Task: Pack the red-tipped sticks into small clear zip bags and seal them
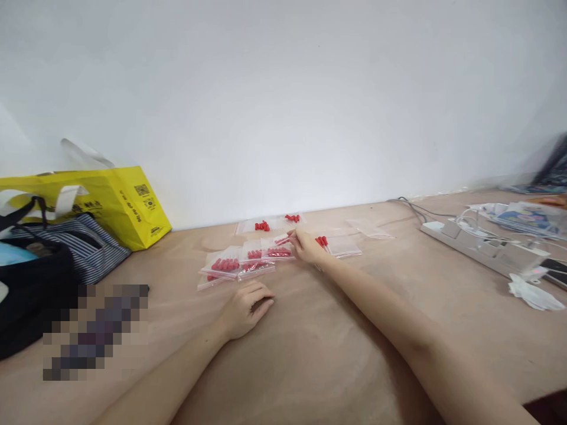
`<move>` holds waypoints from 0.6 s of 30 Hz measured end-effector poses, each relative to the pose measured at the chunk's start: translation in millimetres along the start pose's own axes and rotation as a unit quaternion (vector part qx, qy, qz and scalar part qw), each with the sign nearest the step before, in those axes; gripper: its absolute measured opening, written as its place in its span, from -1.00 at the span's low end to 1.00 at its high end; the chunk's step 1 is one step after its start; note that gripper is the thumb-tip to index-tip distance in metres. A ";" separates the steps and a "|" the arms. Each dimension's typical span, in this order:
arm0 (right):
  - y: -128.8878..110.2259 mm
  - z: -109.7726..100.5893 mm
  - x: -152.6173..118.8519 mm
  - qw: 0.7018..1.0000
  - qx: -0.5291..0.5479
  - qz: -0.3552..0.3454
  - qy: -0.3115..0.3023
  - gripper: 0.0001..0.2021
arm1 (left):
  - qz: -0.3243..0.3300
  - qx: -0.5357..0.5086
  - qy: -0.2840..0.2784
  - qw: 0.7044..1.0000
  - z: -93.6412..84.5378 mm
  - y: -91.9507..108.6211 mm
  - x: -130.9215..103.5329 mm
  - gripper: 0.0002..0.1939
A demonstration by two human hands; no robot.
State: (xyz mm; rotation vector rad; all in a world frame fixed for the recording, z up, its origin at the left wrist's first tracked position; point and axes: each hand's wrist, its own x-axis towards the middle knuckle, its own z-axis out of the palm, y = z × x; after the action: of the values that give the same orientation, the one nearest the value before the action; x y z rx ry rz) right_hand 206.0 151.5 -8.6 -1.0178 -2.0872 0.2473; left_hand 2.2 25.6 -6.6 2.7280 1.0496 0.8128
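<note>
Several small clear zip bags with red strips and red pieces inside lie on the tan table [310, 354]. A cluster of filled bags [241, 260] sits at the middle. My right hand [305, 245] reaches out and pinches the corner of one bag [280, 247] in that cluster. My left hand [245, 307] rests on the table just below the cluster, fingers loosely curled, holding nothing. Two more bags with red pieces [270, 224] lie near the wall. Another bag with red pieces [336, 243] lies right of my right hand.
A yellow shopping bag [115, 203], a striped bag [84, 248] and a black bag [26, 295] stand at the left. A white power strip [478, 245] with cables, a phone [556, 271] and crumpled paper [531, 294] lie at the right. A white wall backs the table.
</note>
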 end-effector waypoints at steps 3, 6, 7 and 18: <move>-4.4 -2.6 -0.5 0.998 -0.039 -0.006 -0.047 -0.85 | 0.001 0.004 -0.003 1.000 0.5 -0.6 -0.6 -0.85; -2.5 -15.3 -4.6 0.992 -0.089 0.024 -0.081 -0.85 | 0.000 0.006 -0.005 1.000 0.4 -0.6 -1.1 -0.85; 0.9 -21.4 -6.4 0.990 -0.103 0.048 -0.083 -0.85 | 0.000 0.005 -0.005 1.000 0.3 -0.5 -1.2 -0.85; 75.5 -85.5 -33.8 0.872 -0.237 0.424 -0.056 -0.55 | 0.002 0.007 -0.002 1.000 1.2 -1.0 1.2 -0.84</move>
State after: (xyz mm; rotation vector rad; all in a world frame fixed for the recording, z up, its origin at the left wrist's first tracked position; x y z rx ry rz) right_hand 324.3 163.2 -6.0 -2.2444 -1.6919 0.2248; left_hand 3.0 27.2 -7.4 2.7439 1.0528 0.8018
